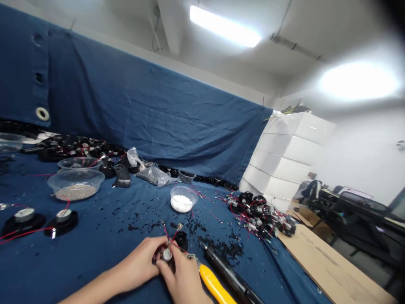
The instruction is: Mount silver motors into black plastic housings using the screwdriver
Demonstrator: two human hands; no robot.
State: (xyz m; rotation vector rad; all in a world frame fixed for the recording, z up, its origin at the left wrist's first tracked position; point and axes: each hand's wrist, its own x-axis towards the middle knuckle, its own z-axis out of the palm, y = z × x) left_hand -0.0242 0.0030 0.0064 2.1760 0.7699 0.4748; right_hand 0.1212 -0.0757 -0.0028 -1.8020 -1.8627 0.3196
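Observation:
Low in the middle of the head view, my left hand [142, 259] and my right hand [185, 274] meet around a small silver motor [167, 254]. Both hands have their fingers closed on it, and red wires [166, 231] stick up from between them. A black round part [181, 240] lies just beyond my right fingers. Beside my right hand is a tool with a yellow handle [214, 282], its head partly hidden by the hand. Right of that lies a black electric screwdriver [228, 272], its bit pointing away from me.
Small black pieces [226, 249] lie scattered on the blue cloth. Ahead stands a clear bowl of white bits [181, 203]. Left are a bowl of tiny metal parts [76, 191] and two motors on black bases [63, 216]. Wired motors [257, 213] heap up at right near white boxes [281, 156].

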